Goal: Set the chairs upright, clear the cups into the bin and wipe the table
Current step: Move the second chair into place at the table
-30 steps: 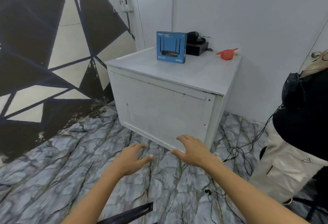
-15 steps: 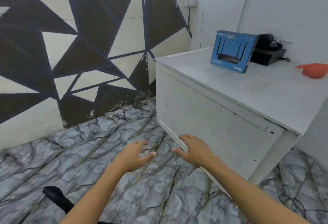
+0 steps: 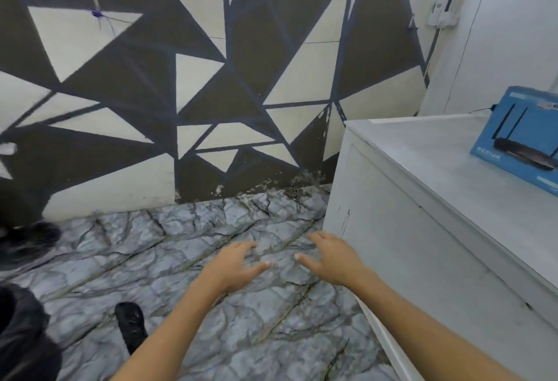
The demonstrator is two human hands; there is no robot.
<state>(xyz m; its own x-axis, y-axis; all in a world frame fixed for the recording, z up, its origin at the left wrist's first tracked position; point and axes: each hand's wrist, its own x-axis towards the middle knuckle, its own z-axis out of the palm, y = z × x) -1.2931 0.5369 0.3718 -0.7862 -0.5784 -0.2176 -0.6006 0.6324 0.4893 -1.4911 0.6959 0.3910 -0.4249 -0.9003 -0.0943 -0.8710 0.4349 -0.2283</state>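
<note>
My left hand (image 3: 232, 266) and my right hand (image 3: 330, 258) are held out in front of me over the marbled floor, fingers apart, holding nothing. My right hand is close to the lower left corner of a white cabinet (image 3: 422, 244). A black chair part (image 3: 131, 324) pokes up from the floor at the lower left. No cups, bin or cloth are in sight.
A blue router box (image 3: 519, 142) leans on the cabinet top at the right edge. A wall painted with black and cream triangles (image 3: 181, 78) fills the back. Dark objects (image 3: 24, 244) lie at the left edge, and black material (image 3: 21, 335) sits at the lower left.
My view has swung left: the cabinet has slid to the right edge and the patterned wall now fills the frame. Both hands stay open and held out. The person at right has left view.
</note>
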